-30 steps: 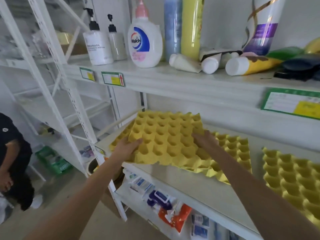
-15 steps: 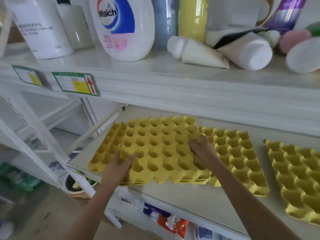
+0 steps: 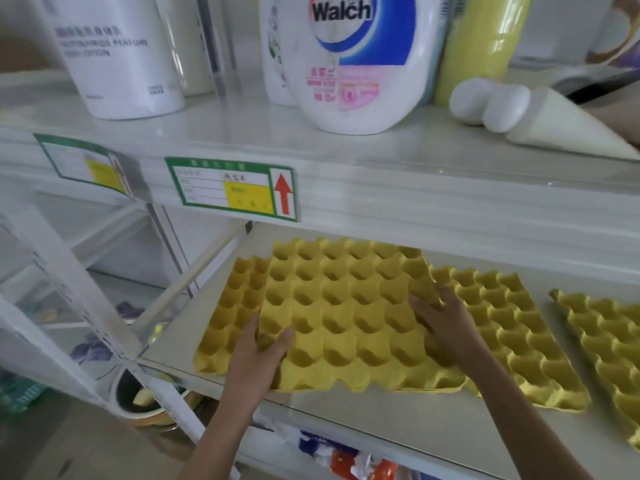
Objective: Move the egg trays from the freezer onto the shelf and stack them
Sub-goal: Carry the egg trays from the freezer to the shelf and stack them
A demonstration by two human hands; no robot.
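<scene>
Looks like the top tray is on the shelf, sitting crooked over a lower tray that pokes out on the left. Left hand pinches the front edge, thumb on top. Right hand has its fingers spread over the right edge, can't tell if they hook under. 2 more, a middle tray and a far tray, aren't stacked yet, so I'd guess halfway. Every cup is empty, 0 eggs.

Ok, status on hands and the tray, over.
Left hand grips top egg tray, front-left edge. Right hand holds its right edge. Tray sits offset on lower trays; nothing blocking.
</scene>
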